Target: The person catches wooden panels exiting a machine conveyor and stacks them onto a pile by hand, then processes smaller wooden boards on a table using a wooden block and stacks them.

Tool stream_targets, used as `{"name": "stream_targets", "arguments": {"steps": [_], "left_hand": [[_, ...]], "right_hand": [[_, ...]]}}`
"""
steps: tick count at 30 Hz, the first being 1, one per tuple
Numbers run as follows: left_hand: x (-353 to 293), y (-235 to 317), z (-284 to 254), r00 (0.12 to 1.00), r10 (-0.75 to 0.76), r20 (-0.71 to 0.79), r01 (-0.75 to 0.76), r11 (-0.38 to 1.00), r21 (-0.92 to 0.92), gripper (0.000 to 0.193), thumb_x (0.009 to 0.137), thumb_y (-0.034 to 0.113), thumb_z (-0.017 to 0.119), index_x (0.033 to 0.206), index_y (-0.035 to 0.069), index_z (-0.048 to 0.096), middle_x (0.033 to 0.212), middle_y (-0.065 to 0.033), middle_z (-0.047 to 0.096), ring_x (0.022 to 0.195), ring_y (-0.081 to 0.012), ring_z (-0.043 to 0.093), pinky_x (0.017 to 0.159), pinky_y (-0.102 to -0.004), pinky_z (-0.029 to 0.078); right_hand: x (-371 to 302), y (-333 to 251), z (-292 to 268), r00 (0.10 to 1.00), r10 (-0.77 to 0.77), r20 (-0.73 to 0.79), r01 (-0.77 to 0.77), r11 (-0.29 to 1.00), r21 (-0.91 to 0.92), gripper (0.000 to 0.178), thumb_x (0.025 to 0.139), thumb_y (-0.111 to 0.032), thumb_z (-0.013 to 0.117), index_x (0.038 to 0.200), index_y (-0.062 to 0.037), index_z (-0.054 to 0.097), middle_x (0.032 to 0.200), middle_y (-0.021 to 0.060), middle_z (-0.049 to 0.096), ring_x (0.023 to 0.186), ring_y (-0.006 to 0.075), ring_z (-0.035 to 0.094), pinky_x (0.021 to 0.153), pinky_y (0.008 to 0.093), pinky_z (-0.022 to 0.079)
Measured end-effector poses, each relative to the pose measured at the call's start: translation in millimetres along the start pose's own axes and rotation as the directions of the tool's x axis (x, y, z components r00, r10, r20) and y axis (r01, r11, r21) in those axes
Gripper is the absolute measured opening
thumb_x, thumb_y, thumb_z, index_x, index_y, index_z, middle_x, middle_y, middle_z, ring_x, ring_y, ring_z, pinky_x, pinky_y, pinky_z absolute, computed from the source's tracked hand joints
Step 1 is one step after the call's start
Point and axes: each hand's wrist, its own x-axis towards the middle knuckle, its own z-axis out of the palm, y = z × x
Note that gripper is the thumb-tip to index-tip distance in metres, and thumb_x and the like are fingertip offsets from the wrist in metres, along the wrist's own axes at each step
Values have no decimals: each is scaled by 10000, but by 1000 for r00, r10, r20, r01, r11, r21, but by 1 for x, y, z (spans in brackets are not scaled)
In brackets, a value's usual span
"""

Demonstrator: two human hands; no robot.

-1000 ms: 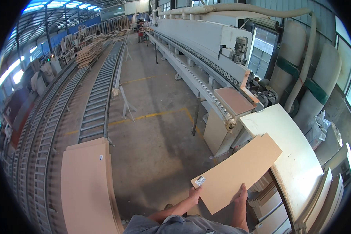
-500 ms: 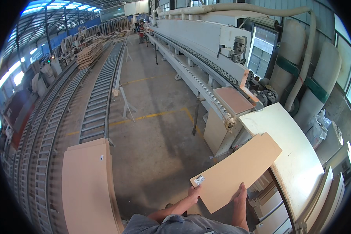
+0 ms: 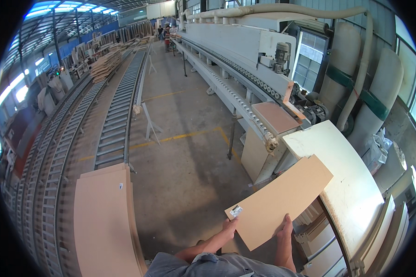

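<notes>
A flat tan wooden panel [image 3: 277, 203] is held out in front of me, tilted, its far right end over the white tabletop [image 3: 351, 184]. My left hand [image 3: 229, 225] grips its near left corner, just below a small white label [image 3: 236, 211]. My right hand [image 3: 285, 226] is closed on the near long edge, thumb on the upper face. The fingers of both hands are largely hidden under the panel.
At the left lies a stack of similar panels [image 3: 101, 217], by a roller conveyor [image 3: 118, 111]. A long edge-processing machine [image 3: 235, 46] with a feed rail runs away at the right. More boards [image 3: 323, 244] sit under the table. People [image 3: 167, 39] stand far off.
The panel and both hands have shifted very slightly toward the far side. The grip is the same.
</notes>
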Motion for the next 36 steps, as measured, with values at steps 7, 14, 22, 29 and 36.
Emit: {"name": "stream_targets", "arguments": {"steps": [7, 14, 22, 29, 36], "left_hand": [[0, -6, -1, 1000, -17, 6, 16, 999, 48, 300, 925, 206, 606, 1194, 82, 553, 1082, -86, 640, 927, -227, 665, 749, -413, 581], [-14, -1, 4, 998, -48, -33, 52, 991, 125, 325, 933, 229, 611, 1215, 86, 537, 1111, -76, 630, 948, -228, 660, 773, -441, 573], [-30, -9, 0, 997, -63, -49, 67, 994, 83, 329, 922, 209, 631, 1215, 96, 533, 1103, -69, 628, 960, -229, 658, 764, -449, 576], [-63, -9, -1, 999, -24, -33, 25, 1000, 20, 328, 921, 179, 630, 1215, 96, 509, 1108, -72, 624, 972, -232, 649, 792, -451, 567], [-56, 6, -36, 996, 6, 88, 10, 984, -176, 319, 905, 204, 674, 1169, 90, 536, 1068, -49, 618, 920, -204, 641, 786, -406, 555]], "right_hand": [[-6, -4, 3, 1000, -7, -22, 7, 1000, -6, 459, 898, -253, 604, 1261, 18, 526, 1216, 108, 589, 1106, 267, 564, 952, 417, 446], [-10, -9, 5, 998, -49, -39, 47, 998, -53, 441, 897, -236, 605, 1241, 32, 533, 1194, 112, 592, 1074, 266, 582, 931, 415, 469], [-22, -15, 5, 997, -71, -36, 70, 997, -39, 406, 897, -196, 607, 1224, 35, 540, 1148, 105, 615, 1041, 253, 598, 919, 398, 481], [-32, -12, -8, 989, -145, -3, 144, 985, -91, 411, 892, -190, 641, 1220, 34, 536, 1145, 104, 615, 1023, 225, 605, 897, 366, 493], [-67, -14, 28, 943, -329, 55, 333, 925, -183, 422, 897, -206, 645, 1212, 49, 529, 1101, 91, 624, 960, 166, 608, 845, 312, 496]]}}
